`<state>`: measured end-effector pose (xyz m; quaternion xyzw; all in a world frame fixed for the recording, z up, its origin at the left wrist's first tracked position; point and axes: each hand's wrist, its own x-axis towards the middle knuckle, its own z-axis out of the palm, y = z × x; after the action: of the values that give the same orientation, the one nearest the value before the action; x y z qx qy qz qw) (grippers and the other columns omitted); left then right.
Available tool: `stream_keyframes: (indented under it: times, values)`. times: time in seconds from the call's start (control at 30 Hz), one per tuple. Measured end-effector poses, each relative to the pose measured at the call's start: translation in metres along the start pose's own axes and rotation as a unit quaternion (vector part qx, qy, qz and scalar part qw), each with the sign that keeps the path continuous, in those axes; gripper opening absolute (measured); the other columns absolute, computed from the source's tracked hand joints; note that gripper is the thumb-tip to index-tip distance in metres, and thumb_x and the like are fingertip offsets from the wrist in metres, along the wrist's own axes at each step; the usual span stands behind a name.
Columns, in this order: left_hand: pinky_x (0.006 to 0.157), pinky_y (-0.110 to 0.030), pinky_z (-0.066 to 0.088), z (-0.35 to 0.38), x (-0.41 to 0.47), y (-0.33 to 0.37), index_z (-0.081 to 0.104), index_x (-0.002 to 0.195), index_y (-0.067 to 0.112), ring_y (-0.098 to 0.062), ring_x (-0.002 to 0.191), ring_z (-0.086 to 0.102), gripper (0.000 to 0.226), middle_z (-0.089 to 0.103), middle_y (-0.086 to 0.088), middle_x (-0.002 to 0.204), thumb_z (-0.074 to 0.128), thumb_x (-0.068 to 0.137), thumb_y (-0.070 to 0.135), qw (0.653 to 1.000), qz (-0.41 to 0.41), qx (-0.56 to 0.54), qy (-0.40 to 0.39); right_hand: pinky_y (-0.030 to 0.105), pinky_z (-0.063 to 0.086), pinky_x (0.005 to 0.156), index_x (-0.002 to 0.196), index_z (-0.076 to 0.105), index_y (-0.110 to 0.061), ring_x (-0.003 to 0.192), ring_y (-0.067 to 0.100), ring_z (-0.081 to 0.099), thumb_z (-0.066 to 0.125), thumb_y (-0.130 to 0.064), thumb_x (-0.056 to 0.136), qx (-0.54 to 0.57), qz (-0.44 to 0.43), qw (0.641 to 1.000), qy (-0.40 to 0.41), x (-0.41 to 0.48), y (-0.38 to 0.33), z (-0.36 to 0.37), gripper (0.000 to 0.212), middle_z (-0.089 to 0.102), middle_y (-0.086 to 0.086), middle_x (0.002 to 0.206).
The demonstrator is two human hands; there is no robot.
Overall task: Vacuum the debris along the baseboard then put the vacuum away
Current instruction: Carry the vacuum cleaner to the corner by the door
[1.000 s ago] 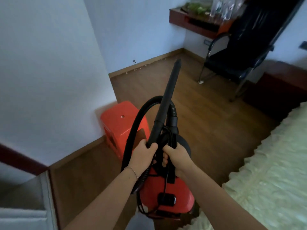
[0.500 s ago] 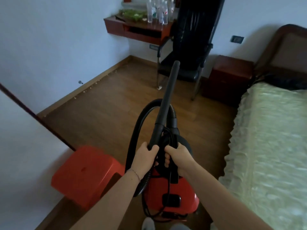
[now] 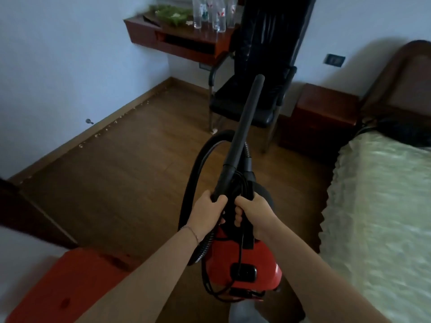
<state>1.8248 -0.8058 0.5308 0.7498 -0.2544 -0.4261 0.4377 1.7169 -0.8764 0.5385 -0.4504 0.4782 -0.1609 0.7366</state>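
A red canister vacuum hangs in front of me, carried off the floor. My right hand is closed around its black top handle. My left hand grips the base of the black wand, which points up and away toward the chair. The black ribbed hose loops to the left of the wand. Small pale bits of debris lie in a line along the wooden baseboard under the left wall.
A black chair stands ahead under a wall-mounted wooden shelf with bottles. A brown nightstand and a bed with a pale cover fill the right. A red plastic stool sits at lower left by a dark door edge.
The view has swung right and forward into the room: the red stool slid to the lower left, the bed and nightstand came into view. Both hands keep the same grip.
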Motion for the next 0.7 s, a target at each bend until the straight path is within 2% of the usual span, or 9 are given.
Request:
stream_keyframes:
  times: [0.27, 0.47, 0.7]
  values:
    - [0.05, -0.024, 0.045, 0.036, 0.113, 0.059, 0.053, 0.098, 0.015, -0.013, 0.05, 0.054, 0.012, 0.057, -0.003, 0.071, 0.048, 0.092, 0.025, 0.989, -0.056, -0.117, 0.07, 0.03, 0.038, 0.044, 0.082, 0.048, -0.01, 0.043, 0.017, 0.041, 0.052, -0.003, 0.091, -0.079, 0.008, 0.995, -0.056, 0.121, -0.087, -0.041, 0.013, 0.046, 0.004, 0.052]
    - [0.052, -0.025, 0.047, 0.035, 0.196, 0.086, 0.053, 0.098, 0.014, -0.015, 0.057, 0.055, 0.012, 0.057, -0.005, 0.074, 0.048, 0.093, 0.024, 0.975, -0.064, -0.176, 0.115, 0.029, 0.037, 0.043, 0.082, 0.046, -0.011, 0.041, 0.018, 0.04, 0.053, -0.003, 0.091, -0.129, 0.01, 0.986, -0.102, 0.212, -0.138, -0.041, 0.013, 0.045, 0.004, 0.051]
    - [0.065, -0.036, 0.05, 0.004, 0.315, 0.103, 0.052, 0.088, 0.014, -0.018, 0.057, 0.056, 0.011, 0.056, -0.003, 0.069, 0.05, 0.089, 0.026, 0.962, -0.073, -0.197, 0.172, 0.028, 0.036, 0.041, 0.079, 0.043, -0.011, 0.041, 0.018, 0.039, 0.049, -0.002, 0.092, -0.165, 0.027, 0.974, -0.151, 0.336, -0.188, -0.006, 0.017, 0.044, 0.005, 0.049]
